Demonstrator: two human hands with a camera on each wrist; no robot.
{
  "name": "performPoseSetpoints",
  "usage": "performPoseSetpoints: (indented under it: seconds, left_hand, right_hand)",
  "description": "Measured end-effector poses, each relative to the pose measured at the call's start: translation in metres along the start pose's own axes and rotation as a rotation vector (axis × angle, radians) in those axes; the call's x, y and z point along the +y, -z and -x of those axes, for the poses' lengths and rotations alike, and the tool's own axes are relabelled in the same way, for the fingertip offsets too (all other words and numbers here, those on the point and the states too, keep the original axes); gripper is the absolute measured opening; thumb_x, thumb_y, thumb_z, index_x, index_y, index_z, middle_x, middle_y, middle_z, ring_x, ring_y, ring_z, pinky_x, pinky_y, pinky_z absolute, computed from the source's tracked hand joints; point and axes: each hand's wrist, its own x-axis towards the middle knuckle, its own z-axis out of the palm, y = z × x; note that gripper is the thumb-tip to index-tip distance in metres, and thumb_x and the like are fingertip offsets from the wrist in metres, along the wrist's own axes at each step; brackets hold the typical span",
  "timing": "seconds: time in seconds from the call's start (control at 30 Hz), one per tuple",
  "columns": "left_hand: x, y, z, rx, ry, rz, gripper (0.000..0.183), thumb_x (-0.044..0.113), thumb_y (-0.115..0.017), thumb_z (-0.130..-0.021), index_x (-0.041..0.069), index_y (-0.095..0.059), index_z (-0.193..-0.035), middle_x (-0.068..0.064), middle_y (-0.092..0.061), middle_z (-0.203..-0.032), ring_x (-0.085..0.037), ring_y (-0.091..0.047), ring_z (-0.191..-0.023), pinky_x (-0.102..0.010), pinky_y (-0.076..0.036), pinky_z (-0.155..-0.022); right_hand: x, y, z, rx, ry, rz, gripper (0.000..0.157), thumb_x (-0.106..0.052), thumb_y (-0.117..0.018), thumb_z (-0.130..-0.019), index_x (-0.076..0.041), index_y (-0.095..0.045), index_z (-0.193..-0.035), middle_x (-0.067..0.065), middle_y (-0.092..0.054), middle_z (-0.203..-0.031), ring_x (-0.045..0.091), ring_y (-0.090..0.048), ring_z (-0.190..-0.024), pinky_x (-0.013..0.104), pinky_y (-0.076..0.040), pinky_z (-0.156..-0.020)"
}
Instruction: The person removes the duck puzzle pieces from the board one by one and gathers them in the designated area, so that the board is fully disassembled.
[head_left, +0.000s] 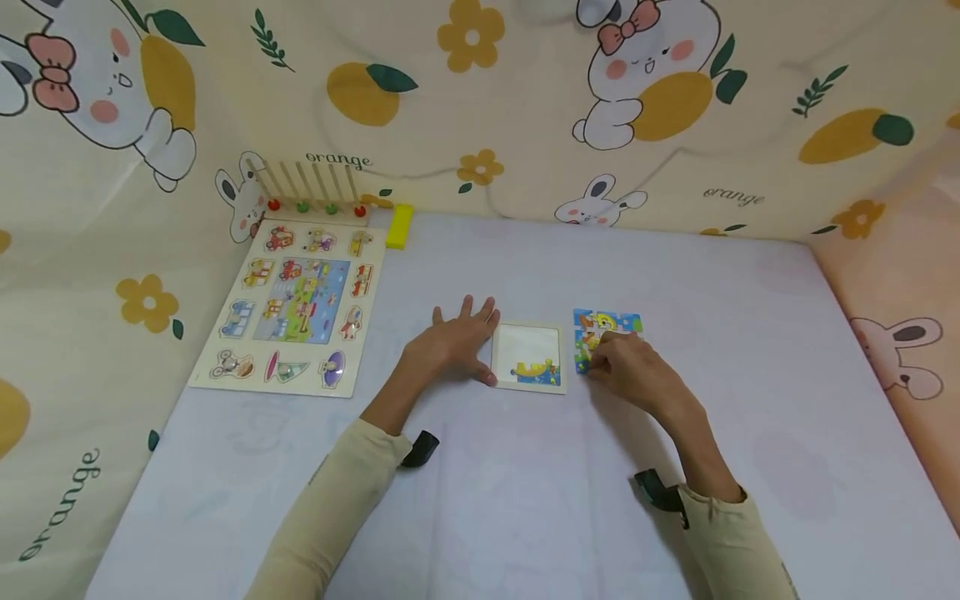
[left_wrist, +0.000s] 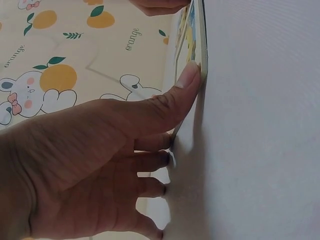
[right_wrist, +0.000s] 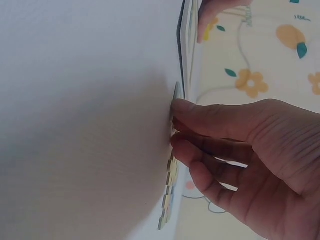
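A square puzzle tray (head_left: pixel 528 389) with a pale rim lies in the middle of the table, several joined pieces (head_left: pixel 542 373) in its lower right part. My left hand (head_left: pixel 459 340) is on its left side, fingers spread on the table; the thumb (left_wrist: pixel 187 77) presses the tray's near left corner. To the right of the tray, a block of colourful jigsaw pieces (head_left: pixel 588 321) shows an animal picture. Over its near part, my right hand (head_left: pixel 630 367) has curled fingers and pinches a jigsaw piece (right_wrist: pixel 175 95) between thumb and fingertips, close to the table. The hand hides part of the block.
On the left lies a large wooden picture board (head_left: pixel 281 385) with vehicle and toy pieces around a printed scene. Behind it stands a rack of thin wooden rods (head_left: pixel 318 182) with red and green beads. A yellow block (head_left: pixel 400 227) sits beside it, near the patterned cloth backdrop (head_left: pixel 517 108).
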Motion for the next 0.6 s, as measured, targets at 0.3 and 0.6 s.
performPoseSetpoints:
  seconds: [0.3,0.6]
  left_hand:
    - [0.0009,0.0015,0.0007,-0.002,0.003,0.003,0.116,0.045,-0.086,-0.084,0.013,-0.013,-0.169,-0.004,0.002,-0.178,-0.034,0.005,-0.166,-0.073,-0.009,-0.127]
    - [0.0029,0.0024,0.0004,-0.001,0.009,-0.012,0.116,0.045,-0.085,-0.085,0.013,-0.013,-0.169,-0.003,0.002,-0.178,-0.034,0.005,-0.166,-0.073,-0.008,-0.128]
  right_hand:
    - [0.0005,0.0017,-0.0027,-0.001,-0.010,-0.024,0.004,0.002,-0.081,-0.085,0.001,-0.081,-0.089,0.008,-0.073,-0.088,0.019,-0.066,-0.080,0.030,-0.052,-0.070]
    - [-0.0038,0.0074,-0.0027,-0.011,-0.033,-0.008,0.004,0.000,-0.080,-0.087,0.000,-0.079,-0.091,0.008,-0.075,-0.090,0.021,-0.065,-0.083,0.034,-0.053,-0.074]
